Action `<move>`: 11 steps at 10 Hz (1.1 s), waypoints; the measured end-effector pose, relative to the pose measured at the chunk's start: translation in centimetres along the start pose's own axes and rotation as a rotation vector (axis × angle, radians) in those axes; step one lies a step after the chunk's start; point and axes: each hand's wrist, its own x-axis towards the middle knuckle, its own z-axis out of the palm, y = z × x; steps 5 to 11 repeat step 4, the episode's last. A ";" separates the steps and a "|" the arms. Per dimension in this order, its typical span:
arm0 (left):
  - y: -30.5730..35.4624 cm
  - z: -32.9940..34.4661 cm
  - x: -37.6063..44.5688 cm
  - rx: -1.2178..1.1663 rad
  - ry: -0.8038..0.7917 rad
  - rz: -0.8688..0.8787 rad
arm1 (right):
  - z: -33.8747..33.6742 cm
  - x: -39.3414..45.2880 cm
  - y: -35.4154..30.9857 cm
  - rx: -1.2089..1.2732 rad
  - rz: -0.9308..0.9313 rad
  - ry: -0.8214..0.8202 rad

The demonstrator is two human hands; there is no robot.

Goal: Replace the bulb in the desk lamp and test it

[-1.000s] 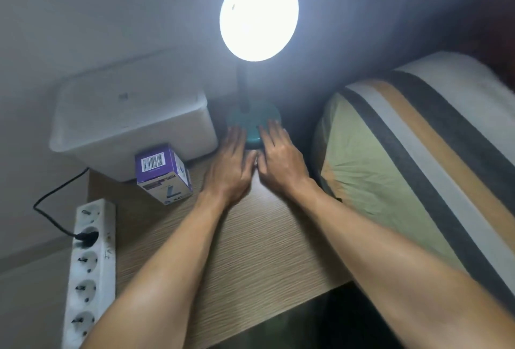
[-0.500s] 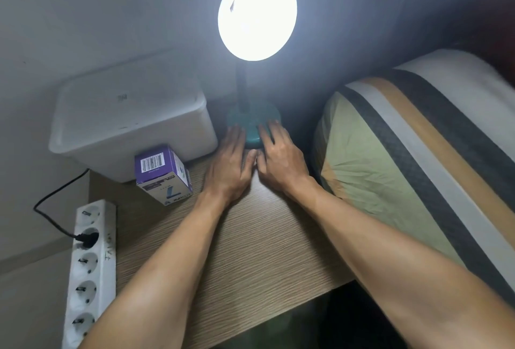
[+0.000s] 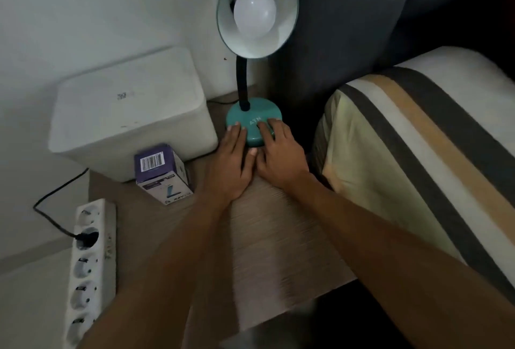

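A teal desk lamp stands at the back of the wooden table (image 3: 284, 243), its round base (image 3: 252, 117) under a black neck and a teal shade (image 3: 289, 0). A white bulb (image 3: 254, 13) sits in the shade, unlit. My left hand (image 3: 231, 165) lies flat with straight fingers touching the base's left front edge. My right hand (image 3: 278, 151) rests on the base's right front, fingers pressing on its top. A purple and white bulb box (image 3: 161, 173) stands left of my left hand.
A white plastic bin (image 3: 131, 114) fills the table's back left. A white power strip (image 3: 89, 265) with one black plug hangs at the left. A striped pillow (image 3: 418, 159) lies to the right, close to the table edge.
The lamp was lit and glaring in both earlier frames; now it is off and the room looks dimmer. Both hands stay on the base, barely moved.
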 end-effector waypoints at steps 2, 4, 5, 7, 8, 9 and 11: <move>0.4 -0.6 -0.1 0.024 -0.031 -0.010 | -0.4 -0.2 0.1 0.002 0.018 -0.079; 1.6 -2.1 -0.7 0.011 -0.190 -0.066 | -3.6 0.8 0.1 0.049 0.005 -0.323; 1.6 -2.1 -0.7 0.011 -0.190 -0.066 | -3.6 0.8 0.1 0.049 0.005 -0.323; 1.6 -2.1 -0.7 0.011 -0.190 -0.066 | -3.6 0.8 0.1 0.049 0.005 -0.323; 1.6 -2.1 -0.7 0.011 -0.190 -0.066 | -3.6 0.8 0.1 0.049 0.005 -0.323; 1.6 -2.1 -0.7 0.011 -0.190 -0.066 | -3.6 0.8 0.1 0.049 0.005 -0.323; 1.6 -2.1 -0.7 0.011 -0.190 -0.066 | -3.6 0.8 0.1 0.049 0.005 -0.323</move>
